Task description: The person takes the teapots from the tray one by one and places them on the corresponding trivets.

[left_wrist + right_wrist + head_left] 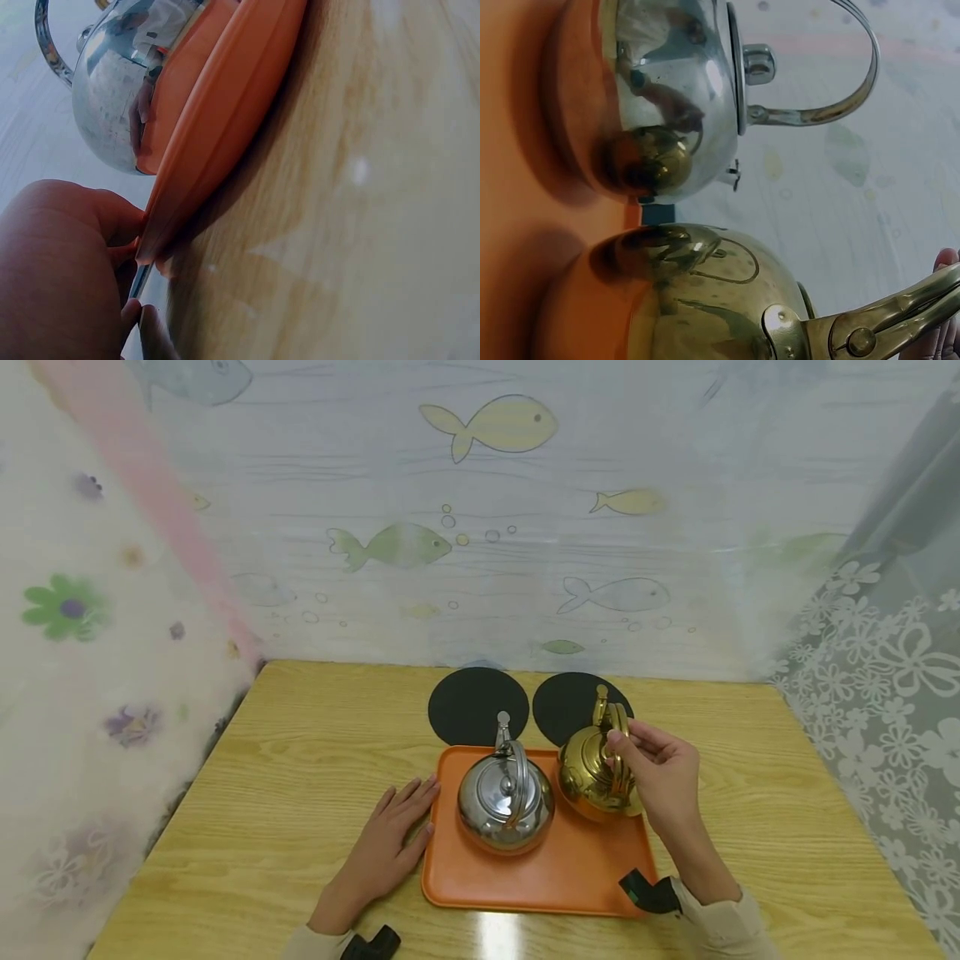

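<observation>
Sitting on an orange tray (pixel 585 877) on a wooden table (pixel 300 760): a gold kettle (pixel 588 772) at the tray's far right part and a silver kettle (pixel 504 802) just beside it on the left, the two nearly touching

Gripping the gold kettle's handle (pixel 618 727) from above: the right hand (pixel 660 777), fingers curled round the top of the arched handle, thumb side toward the silver kettle. Showing in the right wrist view: the gold kettle (pixel 697 300) close up, its handle hinge (pixel 855 337) and a fingertip (pixel 945 262) at the frame's edge, with the silver kettle (pixel 675 97) beside it, its lid knob (pixel 757 64) and raised handle (pixel 840 90) clear, both bodies mirroring the orange tray (pixel 525 187). Not possible to tell whether the gold kettle's base is resting on the tray or just off it

Lying flat on the table at the tray's left edge: the left hand (pixel 386 843), fingers straight and relaxed, fingertips touching the tray's rim, holding nothing. Showing in the left wrist view: the hand (pixel 60 270) pressed against the tray's rim (pixel 225 127), with the silver kettle (pixel 112 97) standing behind that rim

Lying on the table just beyond the tray's far edge: two round black mats (pixel 477 703), side by side, the right one (pixel 570 702) partly hidden behind the gold kettle

Hanging behind and beside the table: pale curtains printed with fish (pixel 495 425) and flowers (pixel 66 607)
</observation>
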